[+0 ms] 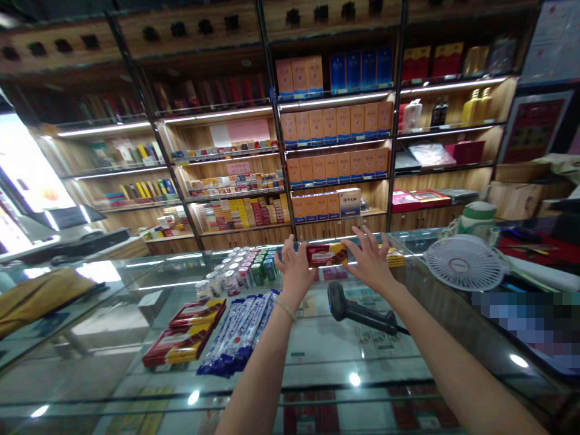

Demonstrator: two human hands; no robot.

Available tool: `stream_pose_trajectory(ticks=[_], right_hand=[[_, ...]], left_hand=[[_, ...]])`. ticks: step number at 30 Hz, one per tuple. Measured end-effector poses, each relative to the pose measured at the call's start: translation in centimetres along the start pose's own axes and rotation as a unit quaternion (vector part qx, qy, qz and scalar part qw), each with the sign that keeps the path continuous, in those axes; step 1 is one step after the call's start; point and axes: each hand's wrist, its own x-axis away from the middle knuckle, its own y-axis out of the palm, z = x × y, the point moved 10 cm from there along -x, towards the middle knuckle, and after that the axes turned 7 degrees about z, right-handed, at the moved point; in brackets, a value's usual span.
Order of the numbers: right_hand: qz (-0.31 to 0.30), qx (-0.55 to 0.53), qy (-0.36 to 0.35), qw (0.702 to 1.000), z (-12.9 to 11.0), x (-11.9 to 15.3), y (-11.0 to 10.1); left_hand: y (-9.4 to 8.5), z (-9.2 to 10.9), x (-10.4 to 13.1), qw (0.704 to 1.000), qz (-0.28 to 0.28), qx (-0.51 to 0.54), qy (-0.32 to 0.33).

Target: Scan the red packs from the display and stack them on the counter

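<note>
A red and yellow snack packet [322,256] is held up level above the glass counter, one end in each hand. My left hand [294,266] pinches its left end with thumb and fingers. At the right end, my right hand [369,261] grips with thumb and index finger, its other fingers raised. Below the hands a black barcode scanner [362,311] lies on the glass. Left of my left forearm are long blue and white packets [240,335] side by side. Beyond them lie stacked red and yellow packets [183,338]. Behind my right hand, another yellow pack [397,258] is partly hidden.
Small cans and jars [247,269] stand in rows behind the blue packets. A white fan [466,263] and a green and white jug [475,219] are at the right. Shelves with orange boxes [338,125] line the wall. A brown cloth [45,293] lies far left.
</note>
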Motion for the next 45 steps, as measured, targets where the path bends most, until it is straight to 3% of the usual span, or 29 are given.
stream_pose_trajectory(ticks=[7, 20, 26, 35, 40, 45], right_hand=[[0.009, -0.006, -0.027, 1.000, -0.3, 0.6, -0.9], [0.042, -0.022, -0.077, 0.996, -3.5, 0.9, -3.6], [0.037, -0.043, -0.080, 0.995, -4.1, 1.1, -3.8], [-0.009, -0.076, -0.013, 0.997, -1.0, 1.6, -1.1], [-0.052, -0.088, -0.015, 0.995, -1.2, 2.2, 0.5], [-0.053, -0.132, -0.017, 0.990, -1.6, 2.4, 0.7]], left_hand=[[0.5, 0.5, 0.9, 0.999, 0.026, -0.010, 0.028], [-1.1, 4.0, 2.4, 0.989, 0.053, 0.003, 0.141], [-1.6, 4.0, 2.6, 0.987, 0.064, 0.010, 0.147], [-3.4, 1.7, 1.8, 0.991, 0.108, 0.048, 0.059], [-3.7, 4.0, 2.5, 0.984, 0.092, 0.103, 0.112], [-3.3, 5.9, 3.3, 0.978, 0.060, 0.130, 0.150]])
